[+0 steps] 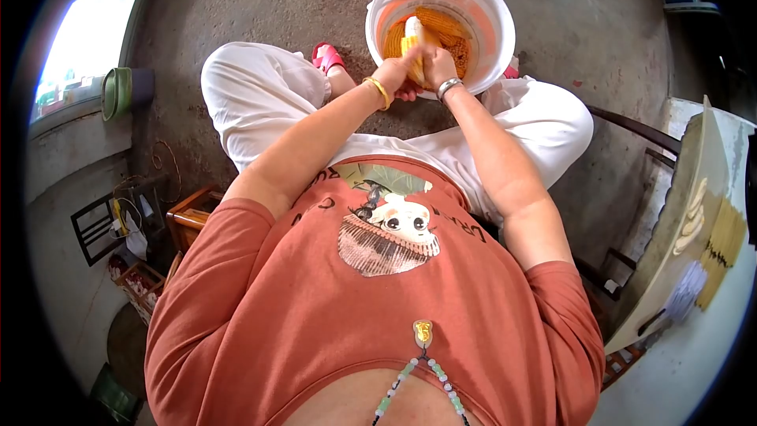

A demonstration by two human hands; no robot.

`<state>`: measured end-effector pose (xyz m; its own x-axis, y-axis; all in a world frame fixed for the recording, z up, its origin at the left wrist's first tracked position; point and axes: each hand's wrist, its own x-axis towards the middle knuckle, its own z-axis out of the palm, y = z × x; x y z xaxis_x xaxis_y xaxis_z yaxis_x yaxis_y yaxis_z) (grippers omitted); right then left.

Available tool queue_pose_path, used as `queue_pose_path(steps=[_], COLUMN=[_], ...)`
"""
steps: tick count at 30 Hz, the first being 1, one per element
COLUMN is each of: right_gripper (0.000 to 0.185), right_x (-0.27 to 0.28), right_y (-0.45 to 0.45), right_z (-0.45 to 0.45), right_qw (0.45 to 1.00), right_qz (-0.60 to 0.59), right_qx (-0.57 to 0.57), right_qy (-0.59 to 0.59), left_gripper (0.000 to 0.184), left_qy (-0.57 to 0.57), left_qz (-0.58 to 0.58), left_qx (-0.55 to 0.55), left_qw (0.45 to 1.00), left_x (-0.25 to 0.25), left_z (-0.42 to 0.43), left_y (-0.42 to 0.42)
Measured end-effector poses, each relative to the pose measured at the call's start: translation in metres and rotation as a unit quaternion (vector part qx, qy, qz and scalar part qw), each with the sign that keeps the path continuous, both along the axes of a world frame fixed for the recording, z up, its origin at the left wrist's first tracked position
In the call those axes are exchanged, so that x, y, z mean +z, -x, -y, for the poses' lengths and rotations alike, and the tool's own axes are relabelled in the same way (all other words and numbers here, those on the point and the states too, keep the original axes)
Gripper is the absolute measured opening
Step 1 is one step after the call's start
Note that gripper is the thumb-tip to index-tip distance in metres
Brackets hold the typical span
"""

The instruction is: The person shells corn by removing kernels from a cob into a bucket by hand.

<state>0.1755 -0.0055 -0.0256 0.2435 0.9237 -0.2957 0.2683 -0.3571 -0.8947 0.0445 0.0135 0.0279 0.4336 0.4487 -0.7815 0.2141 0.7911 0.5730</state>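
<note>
My left hand (394, 75), with a yellow bracelet at the wrist, is closed on the lower part of a corn cob (409, 44). The cob's upper end is bare and white, while yellow kernels cover the part below. My right hand (438, 65), wearing a silver band, is closed against the same cob from the other side; its fingers are slightly blurred. Both hands are over the near rim of a white bucket (505, 28). Inside it lie more yellow corn cobs (443, 22) and loose kernels, partly hidden by my hands.
The bucket stands on a concrete floor (260, 0) between my knees. At right is a table (670, 213) with papers on its top. A wooden stool-like piece (189, 217) and a dark rack (96, 225) are at left. A green container (116, 95) sits by the window.
</note>
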Motion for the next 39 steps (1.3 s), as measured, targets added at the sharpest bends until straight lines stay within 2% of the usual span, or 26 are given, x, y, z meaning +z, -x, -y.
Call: queue_pose_path(steps=[4,6,10,13,17,20,21,24,27,30,31,34,35,38,39], right_gripper=[0.052,0.05,0.04,0.029,0.034,0.038,0.04,0.035,0.032,0.03,0.028,0.026,0.027,0.027,0.027], right_x=[-0.001,0.004,-0.008,0.027,0.021,0.024,0.029,0.044,0.037,0.057,0.061,0.037,0.034,0.03,0.029], right_y=[-0.005,-0.005,-0.008,-0.013,-0.02,-0.013,-0.013,-0.005,-0.006,-0.008,-0.014,-0.011,-0.009,-0.011,-0.01], right_z=[0.0,-0.001,-0.001,0.001,-0.005,-0.004,-0.003,0.002,-0.002,-0.001,-0.001,-0.005,-0.005,-0.004,-0.005], right_qw=[0.999,0.999,0.994,0.98,0.956,0.925,0.902,0.85,0.844,0.861,0.873,0.902,0.898,0.936,0.946], right_qz=[0.024,0.02,-0.104,-0.2,-0.281,-0.347,-0.401,-0.511,-0.527,-0.501,-0.474,-0.428,-0.435,-0.349,-0.32], right_qx=[0.01,0.012,0.01,-0.007,-0.016,0.005,0.034,0.019,0.024,0.031,0.036,-0.02,-0.052,-0.05,-0.048], right_qy=[-0.033,-0.031,-0.038,-0.013,0.088,0.152,0.157,0.122,0.101,0.08,0.111,0.055,0.044,0.021,0.009], left_gripper=[0.069,0.067,0.064,0.061,0.058,0.057,0.057,0.058,0.058,0.059,0.059,0.058,0.052,0.045,0.044], left_qy=[0.012,0.061,0.137,0.144,0.153,0.158,0.16,0.156,0.184,0.163,0.147,0.089,0.065,-0.07,-0.102], left_qz=[0.013,0.065,0.163,0.195,0.216,0.246,0.256,0.261,0.266,0.274,0.273,0.236,0.204,0.03,0.018], left_qx=[-0.003,-0.007,0.028,0.039,0.042,0.031,0.027,0.028,-0.021,-0.037,-0.044,-0.051,-0.037,-0.034,-0.012], left_qw=[1.0,0.996,0.977,0.969,0.963,0.956,0.953,0.952,0.946,0.947,0.95,0.966,0.976,0.997,0.995], left_x=[-0.001,-0.001,-0.006,0.0,0.001,0.001,0.001,0.003,0.003,0.008,0.004,0.003,0.005,0.013,0.011], left_z=[0.0,-0.005,-0.011,-0.011,-0.01,-0.01,-0.011,-0.01,-0.009,-0.007,-0.008,-0.006,-0.003,0.005,0.009], left_y=[0.0,0.007,0.024,0.028,0.031,0.032,0.032,0.032,0.034,0.029,0.028,0.024,0.021,0.007,0.005])
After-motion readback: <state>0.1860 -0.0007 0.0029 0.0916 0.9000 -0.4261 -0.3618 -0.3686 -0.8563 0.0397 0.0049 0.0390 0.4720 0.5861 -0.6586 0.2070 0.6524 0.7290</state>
